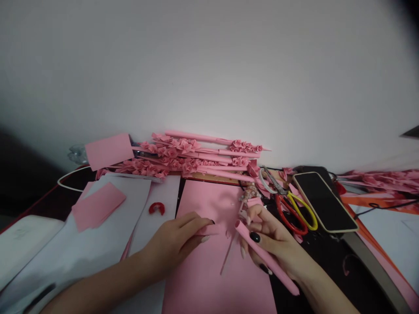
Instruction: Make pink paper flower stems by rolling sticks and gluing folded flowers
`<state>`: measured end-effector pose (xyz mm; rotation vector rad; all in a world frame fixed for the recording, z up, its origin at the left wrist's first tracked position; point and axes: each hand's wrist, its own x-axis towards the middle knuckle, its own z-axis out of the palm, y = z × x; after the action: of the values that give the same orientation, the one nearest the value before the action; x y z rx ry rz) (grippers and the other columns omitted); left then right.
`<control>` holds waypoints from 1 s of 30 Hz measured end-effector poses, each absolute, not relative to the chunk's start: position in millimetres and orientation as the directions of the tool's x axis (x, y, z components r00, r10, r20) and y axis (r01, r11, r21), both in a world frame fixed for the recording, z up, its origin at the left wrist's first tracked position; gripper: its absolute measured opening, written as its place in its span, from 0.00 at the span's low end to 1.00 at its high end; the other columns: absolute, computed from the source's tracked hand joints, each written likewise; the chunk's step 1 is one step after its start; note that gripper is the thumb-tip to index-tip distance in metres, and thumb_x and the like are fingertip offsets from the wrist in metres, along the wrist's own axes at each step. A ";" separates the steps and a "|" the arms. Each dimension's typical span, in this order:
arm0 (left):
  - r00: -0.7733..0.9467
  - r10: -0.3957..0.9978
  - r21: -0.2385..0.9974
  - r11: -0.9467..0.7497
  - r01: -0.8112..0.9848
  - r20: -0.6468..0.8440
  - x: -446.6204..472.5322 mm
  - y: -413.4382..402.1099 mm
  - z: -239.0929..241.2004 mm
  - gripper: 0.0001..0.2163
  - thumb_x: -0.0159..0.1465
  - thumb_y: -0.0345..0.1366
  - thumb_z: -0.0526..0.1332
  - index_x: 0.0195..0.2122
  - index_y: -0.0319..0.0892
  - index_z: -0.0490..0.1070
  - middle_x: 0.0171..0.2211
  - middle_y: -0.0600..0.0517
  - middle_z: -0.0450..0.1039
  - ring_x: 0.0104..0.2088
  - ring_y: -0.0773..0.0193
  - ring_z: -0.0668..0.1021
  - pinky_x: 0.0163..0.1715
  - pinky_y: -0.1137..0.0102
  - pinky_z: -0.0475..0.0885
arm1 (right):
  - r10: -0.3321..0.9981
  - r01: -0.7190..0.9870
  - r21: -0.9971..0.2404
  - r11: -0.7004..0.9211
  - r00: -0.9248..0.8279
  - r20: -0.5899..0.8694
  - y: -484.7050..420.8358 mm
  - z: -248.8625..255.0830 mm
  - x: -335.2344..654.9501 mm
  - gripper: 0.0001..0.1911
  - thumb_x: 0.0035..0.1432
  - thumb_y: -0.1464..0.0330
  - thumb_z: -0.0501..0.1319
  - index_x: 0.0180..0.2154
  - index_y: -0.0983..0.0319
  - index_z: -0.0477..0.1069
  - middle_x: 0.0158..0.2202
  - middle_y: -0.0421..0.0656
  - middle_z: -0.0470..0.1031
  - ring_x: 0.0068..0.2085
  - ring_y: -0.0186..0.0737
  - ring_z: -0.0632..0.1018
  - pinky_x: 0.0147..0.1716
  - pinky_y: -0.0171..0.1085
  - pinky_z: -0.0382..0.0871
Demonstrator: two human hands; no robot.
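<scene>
My left hand (pixel 183 237) is closed, pinching a small folded pink paper piece (pixel 209 230) between thumb and fingers. Across from it, my right hand (pixel 271 240) is closed around a rolled pink paper tube (pixel 266 257), which slants down to the right. A thin pale strip or blade (pixel 228 257) also sticks out from beneath the right fingers; its kind is unclear. Both hands are over a large pink paper sheet (pixel 203 200) on the dark table. The tube's end and the small piece are apart.
Pink paper flower stems (pixel 183 152) lie along the wall. Right of my hand are scissors with red and yellow handles (pixel 296 213) and a phone (pixel 325 200). On the left lie pink paper cards (pixel 98 207), white sheets (pixel 131 194), a red curved object (pixel 156 208) and a white box (pixel 31 240).
</scene>
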<state>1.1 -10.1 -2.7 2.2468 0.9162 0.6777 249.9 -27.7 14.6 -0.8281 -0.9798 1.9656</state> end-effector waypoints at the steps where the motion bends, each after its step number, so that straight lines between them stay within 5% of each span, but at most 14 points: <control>1: 0.631 0.741 0.681 -0.585 0.441 0.228 1.3 -10.5 -3.4 0.11 0.67 0.34 0.47 0.50 0.45 0.62 0.36 0.50 0.70 0.34 0.65 0.73 0.32 0.74 0.67 | 0.839 -0.355 -0.836 -0.420 -0.502 -0.209 -28.3 14.5 249.1 0.07 0.56 0.67 0.62 0.34 0.59 0.63 0.26 0.39 0.74 0.14 0.24 0.65 0.13 0.24 0.54; 11: 0.664 0.713 0.565 -0.651 0.508 0.225 2.8 -13.6 -2.3 0.17 0.66 0.35 0.49 0.56 0.44 0.58 0.34 0.50 0.70 0.31 0.65 0.73 0.31 0.73 0.67 | 0.857 -0.546 -0.681 -0.488 -0.448 -0.255 -29.7 8.9 244.2 0.13 0.48 0.68 0.66 0.39 0.60 0.71 0.30 0.43 0.77 0.26 0.33 0.76 0.20 0.28 0.70; 18: 0.684 0.703 0.551 -0.655 0.517 0.194 7.2 -13.4 -0.8 0.11 0.66 0.34 0.48 0.46 0.42 0.66 0.35 0.49 0.70 0.32 0.64 0.73 0.31 0.72 0.67 | 0.932 -0.572 -0.736 -0.363 -0.210 -0.296 -30.5 -2.8 231.9 0.08 0.52 0.65 0.64 0.29 0.65 0.74 0.15 0.37 0.68 0.15 0.26 0.66 0.13 0.24 0.59; 30: 0.708 0.695 0.539 -0.648 0.539 0.128 13.7 -17.5 0.6 0.12 0.68 0.35 0.46 0.48 0.44 0.65 0.34 0.51 0.72 0.33 0.62 0.74 0.32 0.70 0.67 | 0.879 -0.568 -0.677 -0.468 -0.222 -0.422 -32.6 -9.6 222.3 0.12 0.52 0.63 0.64 0.29 0.67 0.76 0.13 0.38 0.69 0.12 0.23 0.63 0.08 0.22 0.56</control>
<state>13.7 -17.5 0.6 2.4458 0.9462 0.4490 222.3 -32.6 -9.6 -0.9787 -0.4735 1.8490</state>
